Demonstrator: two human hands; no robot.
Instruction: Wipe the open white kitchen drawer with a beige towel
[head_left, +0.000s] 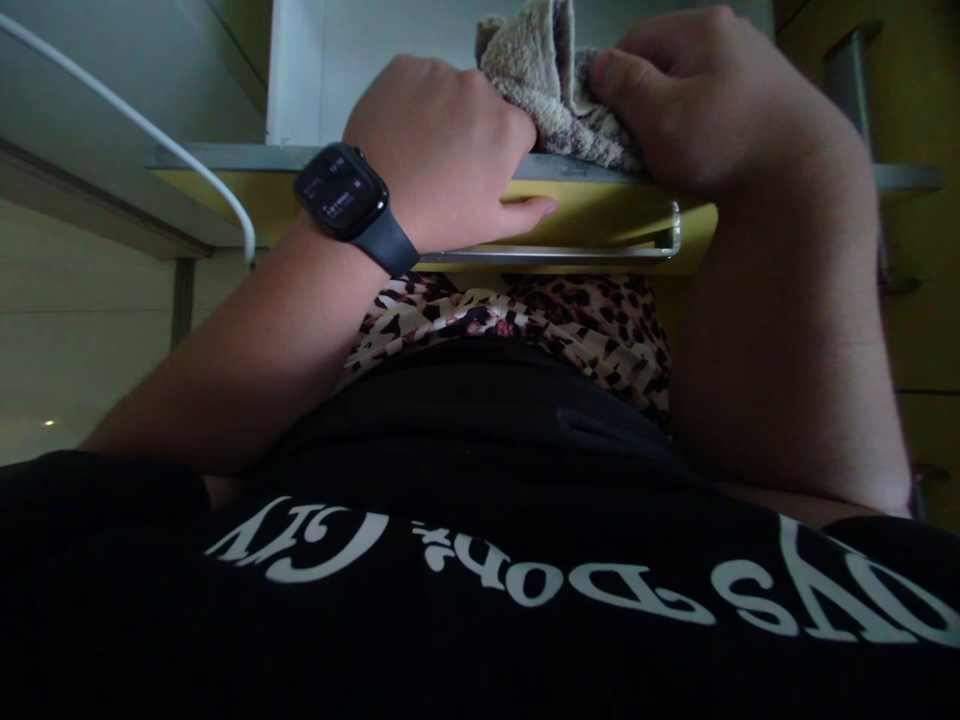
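Observation:
A beige terry cloth (551, 85) lies on the grey edge of a counter (225, 157), bunched up between both hands. My left hand (442, 150), with a black smartwatch (343, 192) on the wrist, is closed over the cloth's left side, its thumb hooked under the edge against a yellow drawer front (600, 215). My right hand (694, 95) is closed on the cloth's right side, thumb pressed into it. Both hands rest on the counter's edge.
A chrome bar handle (555, 252) runs along the yellow drawer front under the hands. A white cable (150, 135) hangs down at the left. Yellow cabinet fronts with a metal handle (851, 75) stand at the right. My black printed shirt and leopard-print garment (525, 320) fill the lower view.

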